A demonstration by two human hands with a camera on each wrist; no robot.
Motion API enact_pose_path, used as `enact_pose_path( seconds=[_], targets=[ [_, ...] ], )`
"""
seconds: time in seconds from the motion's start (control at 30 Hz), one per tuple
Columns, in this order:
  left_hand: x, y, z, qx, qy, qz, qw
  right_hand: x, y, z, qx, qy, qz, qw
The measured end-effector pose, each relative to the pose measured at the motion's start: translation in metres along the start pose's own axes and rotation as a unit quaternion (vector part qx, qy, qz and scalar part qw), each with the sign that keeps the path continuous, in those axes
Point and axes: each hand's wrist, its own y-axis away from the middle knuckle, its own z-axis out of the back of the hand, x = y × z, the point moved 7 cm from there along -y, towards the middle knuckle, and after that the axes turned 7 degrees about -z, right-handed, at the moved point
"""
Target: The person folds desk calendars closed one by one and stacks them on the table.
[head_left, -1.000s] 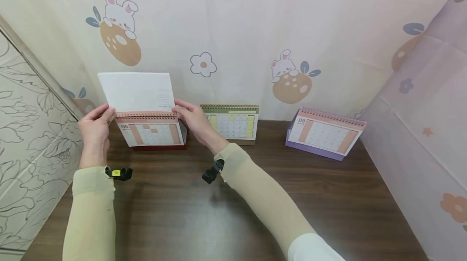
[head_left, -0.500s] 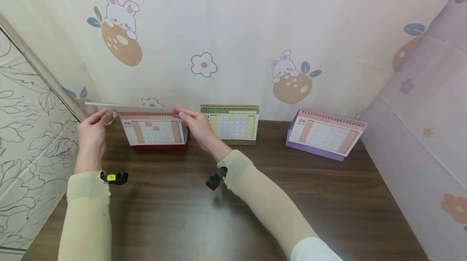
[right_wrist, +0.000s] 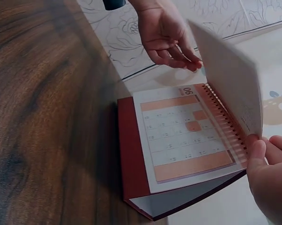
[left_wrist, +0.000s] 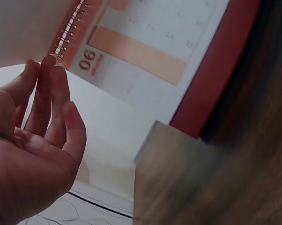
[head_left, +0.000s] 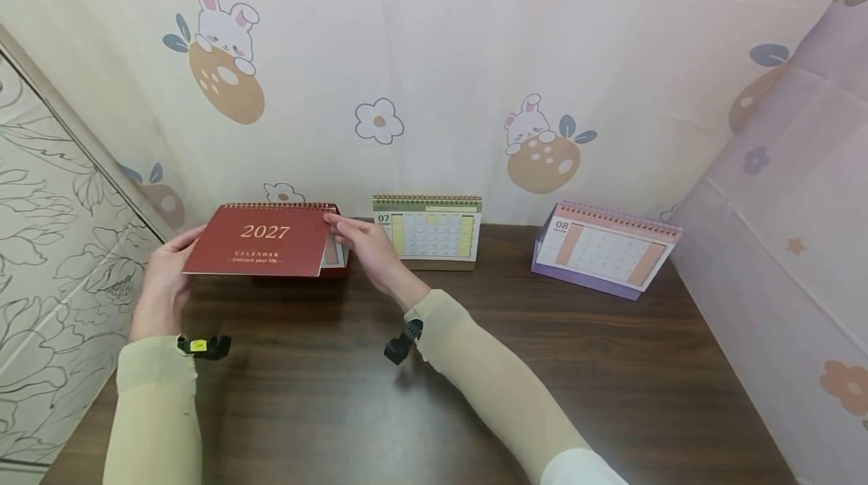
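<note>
In the head view a red desk calendar (head_left: 258, 240) stands at the left, its cover reading 2027 swung toward me. Beneath the lifted leaves, the 06 page (right_wrist: 178, 131) shows in the right wrist view, beside the wire rings and above the dark red base. My left hand (head_left: 165, 274) pinches the left edge of the lifted leaves; in the left wrist view its thumb and fingertips meet there. At the opposite edge, close to the rings, my right hand (head_left: 373, 250) pinches the leaves between thumb and fingers.
A green-topped calendar (head_left: 434, 233) on page 07 stands right of my right hand. Farther right is a purple calendar (head_left: 603, 248) on page 08, turned at an angle. A printed curtain (head_left: 434, 56) hangs behind the dark wooden table (head_left: 325, 379).
The lifted leaves have swung over the rings toward me, from standing up with a white page showing to the red cover facing up. My left hand has come down slightly with them.
</note>
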Motion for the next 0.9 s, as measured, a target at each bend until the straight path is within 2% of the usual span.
enact_pose_path(
  seconds=[0.07,0.23,0.3,0.4,0.5,0.6,0.67,0.73,0.9],
  targets=[
    [0.004,0.000,0.003,0.006,-0.006,0.007,0.9999,-0.003,0.000,0.001,-0.002,-0.001,-0.002,1.0000],
    [0.011,-0.001,0.007,0.042,0.023,0.016,0.9987,-0.009,0.000,0.001,-0.010,-0.012,-0.004,0.9999],
    [0.013,-0.001,0.009,0.046,0.029,0.014,0.9984,-0.011,0.001,0.000,-0.009,-0.006,-0.007,0.9999],
    [0.016,-0.002,0.009,0.032,-0.005,0.008,0.9994,-0.014,0.002,0.001,-0.005,0.021,-0.016,0.9996],
    [0.019,-0.003,0.010,0.011,-0.083,0.011,0.9964,-0.018,0.004,0.002,-0.004,0.047,-0.027,0.9985],
    [0.022,-0.004,0.010,0.004,-0.188,0.013,0.9821,-0.021,0.004,0.004,-0.005,0.064,-0.035,0.9973],
    [0.023,-0.005,0.009,-0.002,-0.233,0.013,0.9725,-0.024,0.004,0.004,-0.007,0.074,-0.039,0.9965],
    [0.024,-0.006,0.008,-0.006,-0.249,0.009,0.9685,-0.025,0.004,0.005,-0.010,0.085,-0.040,0.9955],
    [0.025,-0.008,0.006,-0.018,-0.211,0.001,0.9772,-0.028,0.003,0.010,-0.023,0.104,-0.041,0.9935]
  ],
)
